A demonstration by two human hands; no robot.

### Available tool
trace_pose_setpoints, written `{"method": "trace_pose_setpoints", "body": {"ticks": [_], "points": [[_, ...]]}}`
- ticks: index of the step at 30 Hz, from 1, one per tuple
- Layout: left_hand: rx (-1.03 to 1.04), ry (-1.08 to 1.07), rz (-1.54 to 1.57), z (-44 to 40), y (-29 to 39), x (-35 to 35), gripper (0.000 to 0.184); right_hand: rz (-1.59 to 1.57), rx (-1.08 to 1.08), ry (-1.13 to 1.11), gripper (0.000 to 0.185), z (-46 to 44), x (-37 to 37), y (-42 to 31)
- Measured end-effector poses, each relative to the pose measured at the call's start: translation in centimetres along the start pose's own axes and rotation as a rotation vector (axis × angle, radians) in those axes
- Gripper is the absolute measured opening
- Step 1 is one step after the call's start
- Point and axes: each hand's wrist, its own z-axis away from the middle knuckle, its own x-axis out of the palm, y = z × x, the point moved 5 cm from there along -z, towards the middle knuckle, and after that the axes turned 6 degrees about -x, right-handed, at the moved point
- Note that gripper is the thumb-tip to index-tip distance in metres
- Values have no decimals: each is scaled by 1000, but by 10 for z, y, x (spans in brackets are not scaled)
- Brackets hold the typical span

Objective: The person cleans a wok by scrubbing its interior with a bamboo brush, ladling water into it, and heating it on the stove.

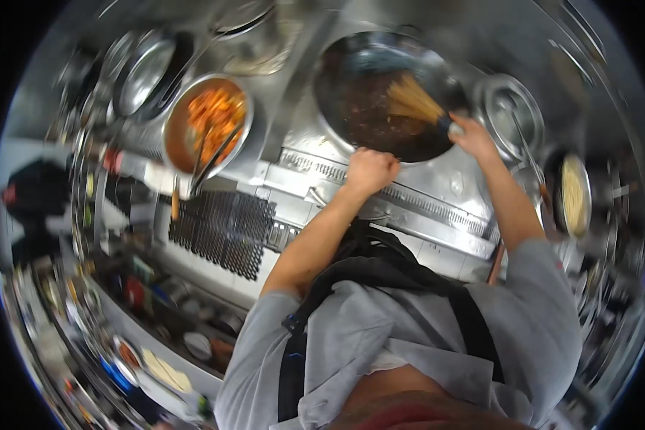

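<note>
A large dark wok (380, 54) sits on the steel range, with brownish liquid and small bits in its bottom. My right hand (469, 136) is closed around the dark-banded end of a bamboo wok brush (413, 100). The brush's splayed tan bristles reach down into the wok. At the wok's near rim, my left hand (371, 170) is closed, its fingers curled over the edge. The exact grip under those fingers is hidden.
To the left, a metal bowl (170, 132) holds orange-red food and utensils. A steel pot (247, 43) stands behind it. On the right are a round pot (534, 107) with a ladle and a pan of noodles (573, 193). A black perforated mat (222, 233) lies near left.
</note>
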Motion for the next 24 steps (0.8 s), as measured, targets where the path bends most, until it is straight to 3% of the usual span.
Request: {"method": "trace_pose_setpoints", "body": {"ticks": [2, 6, 8, 12, 14, 16, 18, 21, 24], "points": [[60, 20, 52, -4, 3, -3, 24, 100, 236, 46, 62, -28, -16, -2], [47, 42, 62, 2, 15, -17, 25, -45, 375, 228, 60, -62, 3, -43], [48, 22, 38, 2, 14, -13, 25, -125, 360, 230, 59, -66, 7, -69], [66, 33, 30, -1, 7, -10, 26, -114, 96, -27, 60, -47, 41, -123], [90, 29, 26, -2, 1, -7, 26, -130, 25, 4, 57, -16, 44, -130], [94, 27, 38, -3, -3, -4, 26, -93, -31, 42, 60, 8, 25, -115], [89, 57, 30, -4, -8, -3, 26, 22, 15, -180, 62, 23, 0, -89], [85, 15, 53, -5, -10, -8, 26, 104, 215, 30, 61, -5, -16, -10], [89, -34, 32, -7, -11, 0, 26, 71, 381, 141, 59, -41, -13, -20]]}}
